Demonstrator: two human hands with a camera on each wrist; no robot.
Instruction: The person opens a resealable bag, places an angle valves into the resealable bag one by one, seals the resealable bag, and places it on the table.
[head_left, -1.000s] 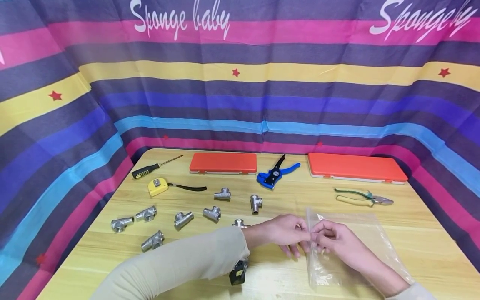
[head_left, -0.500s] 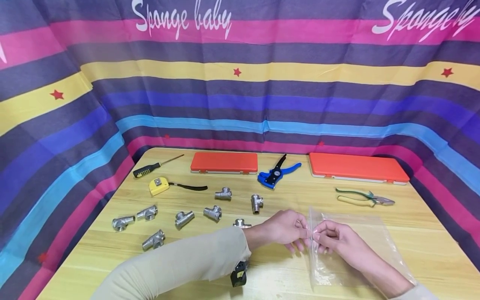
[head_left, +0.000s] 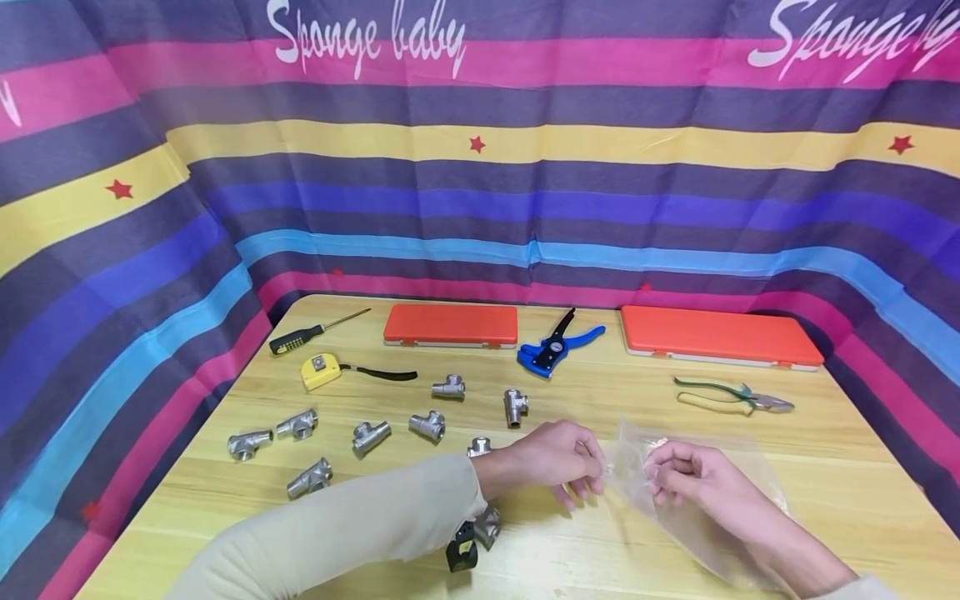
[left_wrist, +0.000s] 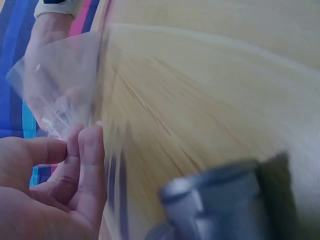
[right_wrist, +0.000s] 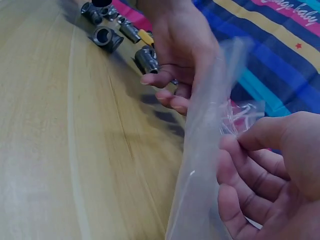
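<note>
A clear plastic bag (head_left: 697, 508) is lifted off the wooden table (head_left: 600, 550) between both hands. My left hand (head_left: 566, 462) pinches its left edge; in the left wrist view the bag (left_wrist: 60, 85) hangs beyond that hand's fingertips (left_wrist: 85, 145). My right hand (head_left: 686, 475) pinches the bag's mouth from the other side, and the right wrist view shows its thumb and fingers (right_wrist: 260, 145) on the crumpled film (right_wrist: 210, 150). Several silver tee pipe fittings (head_left: 367, 437) lie left of the hands, one (head_left: 487, 525) close under my left forearm.
Two orange cases (head_left: 450, 325) (head_left: 720, 336) lie along the back edge. Between them sits a blue wire stripper (head_left: 555, 348). Pliers (head_left: 731, 396) lie at the right, a yellow tape measure (head_left: 318, 372) and a screwdriver (head_left: 315, 332) at the back left. A striped cloth walls the table.
The bag has come up off the table and crumpled between the hands. Both hands have drawn slightly apart, and a fitting now shows under my left forearm.
</note>
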